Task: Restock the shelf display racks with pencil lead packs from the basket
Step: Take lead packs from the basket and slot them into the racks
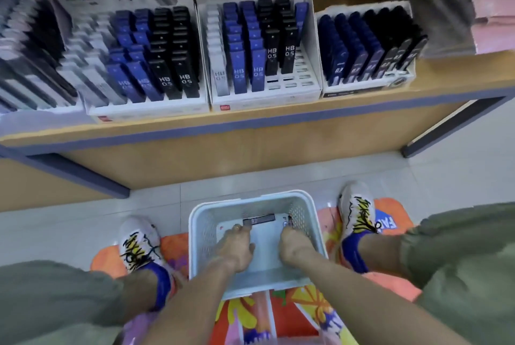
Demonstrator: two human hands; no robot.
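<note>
A pale blue basket (200, 236) stands on the floor between my feet. Both hands reach down into it. My left hand (235, 247) touches the end of a black pencil lead pack (260, 218) lying on the basket floor. My right hand (292, 244) has its fingertips on a small dark and blue pack (287, 222) at the basket's right side, mostly hidden by the fingers. On the wooden shelf (250, 121) above stand white display racks: a left rack (150, 110), a middle rack (267, 99) with several vacant slots at its front right, and a right rack (362, 88).
The racks hold rows of blue, black and white lead packs marked HB 0.5. A colourful mat (295, 308) lies under the basket and my shoes. The shelf's dark metal leg (451, 127) stands at right. Pale tiled floor surrounds the mat.
</note>
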